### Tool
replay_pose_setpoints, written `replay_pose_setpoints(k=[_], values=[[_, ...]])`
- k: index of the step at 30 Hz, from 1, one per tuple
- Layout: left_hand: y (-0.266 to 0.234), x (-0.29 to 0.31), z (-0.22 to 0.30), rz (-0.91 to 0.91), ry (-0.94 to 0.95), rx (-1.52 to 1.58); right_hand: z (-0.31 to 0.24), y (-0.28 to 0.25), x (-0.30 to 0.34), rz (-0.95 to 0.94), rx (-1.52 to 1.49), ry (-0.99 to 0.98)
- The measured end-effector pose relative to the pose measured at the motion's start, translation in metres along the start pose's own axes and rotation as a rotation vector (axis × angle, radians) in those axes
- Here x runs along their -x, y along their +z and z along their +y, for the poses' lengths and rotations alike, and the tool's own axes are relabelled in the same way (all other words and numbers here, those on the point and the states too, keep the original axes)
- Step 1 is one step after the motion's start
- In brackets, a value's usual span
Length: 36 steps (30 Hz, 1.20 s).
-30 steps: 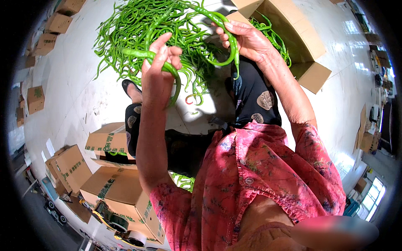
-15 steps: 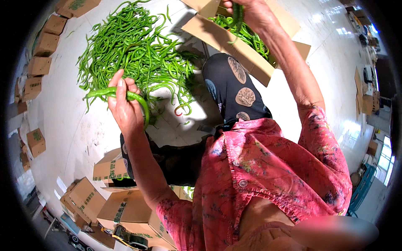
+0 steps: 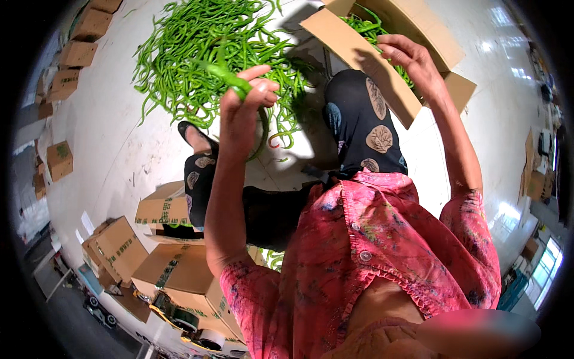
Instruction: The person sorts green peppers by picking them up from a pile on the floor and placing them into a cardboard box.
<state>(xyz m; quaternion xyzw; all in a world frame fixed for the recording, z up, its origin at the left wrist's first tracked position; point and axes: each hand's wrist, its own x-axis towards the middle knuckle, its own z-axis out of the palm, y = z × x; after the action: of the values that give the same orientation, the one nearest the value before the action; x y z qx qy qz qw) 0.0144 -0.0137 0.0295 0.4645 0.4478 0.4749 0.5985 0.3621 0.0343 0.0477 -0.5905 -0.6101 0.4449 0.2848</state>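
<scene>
My left hand (image 3: pixel 244 113) is raised in front of a large heap of long green chili peppers (image 3: pixel 185 60) on the floor. Its fingers are closed round a few green chili peppers (image 3: pixel 232 79); one curved end hangs below the palm, and the tips are blurred. My right hand (image 3: pixel 415 63) is above the near side of an open cardboard box (image 3: pixel 353 57). Its fingers are apart and lightly bent, with no pepper visible in them. More chili peppers (image 3: pixel 363 25) lie inside that box, partly hidden by its flap.
My bent knee (image 3: pixel 353 107) is close against the box. Further cardboard boxes (image 3: pixel 170 275) and tape dispensers (image 3: pixel 179 317) stand at the lower left. A row of boxes (image 3: pixel 78 54) lines the far left. A red pepper (image 3: pixel 274 141) lies near the heap.
My right hand has let go of its peppers at the box and drawn back toward me. My left hand, still gripping peppers, has moved right and up. The whole view has shifted slightly.
</scene>
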Motion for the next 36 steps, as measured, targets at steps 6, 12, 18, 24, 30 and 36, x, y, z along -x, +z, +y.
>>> replay_pose_setpoints(k=[6, 12, 18, 24, 30, 36], values=[[0.007, 0.000, -0.007, -0.062, -0.033, -0.012, -0.074, 0.110, 0.003, -0.250, -0.099, -0.329], [0.000, 0.004, -0.023, -0.154, -0.147, -0.018, -0.081, 0.163, -0.023, -0.532, -0.360, 0.039], [0.002, 0.000, -0.001, -0.205, -0.198, 0.136, -0.060, 0.162, -0.044, -0.351, -0.668, 0.064], [0.000, 0.004, -0.031, -0.284, -0.286, -0.153, -0.062, 0.160, -0.051, -0.181, -0.829, 0.200], [0.011, 0.007, -0.030, -0.214, 0.180, -0.756, -0.033, 0.173, -0.050, -0.143, -0.979, 0.325], [0.011, 0.011, -0.021, -0.492, -0.181, -0.762, -0.034, 0.172, -0.050, -0.216, -0.771, 0.318]])
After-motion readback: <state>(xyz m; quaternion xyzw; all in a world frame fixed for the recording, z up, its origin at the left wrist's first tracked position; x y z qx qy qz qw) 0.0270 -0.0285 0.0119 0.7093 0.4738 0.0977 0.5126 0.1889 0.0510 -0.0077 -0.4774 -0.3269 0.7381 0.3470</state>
